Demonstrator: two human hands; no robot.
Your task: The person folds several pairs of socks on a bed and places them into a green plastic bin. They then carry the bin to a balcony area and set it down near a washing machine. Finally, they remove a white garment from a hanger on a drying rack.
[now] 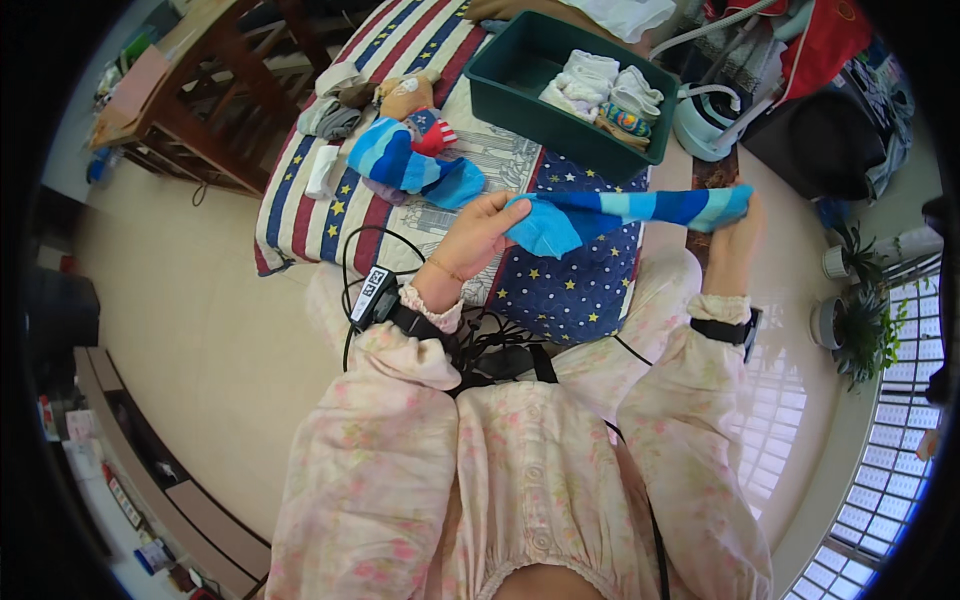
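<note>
A long blue striped sock (655, 207) is stretched sideways between my two hands, above the star-patterned cover. My left hand (478, 235) pinches it near the bright blue foot (543, 226), thumb on top. At the other end, my right hand (738, 232) grips the striped cuff; its fingers are partly hidden by the sock. Beyond my left hand lies a second blue striped sock (400, 163), loose on the cover. Beside it is a small pile of socks (408, 98), brown, red and grey among them. A white folded piece (322, 171) lies to its left.
A dark green bin (520, 112) stands on the patterned cover (290, 225), with folded white socks (585, 80) at its right end. A wooden table (180, 80) is at far left. A pale blue upright appliance (705, 130) and potted plants (850, 320) are on the right.
</note>
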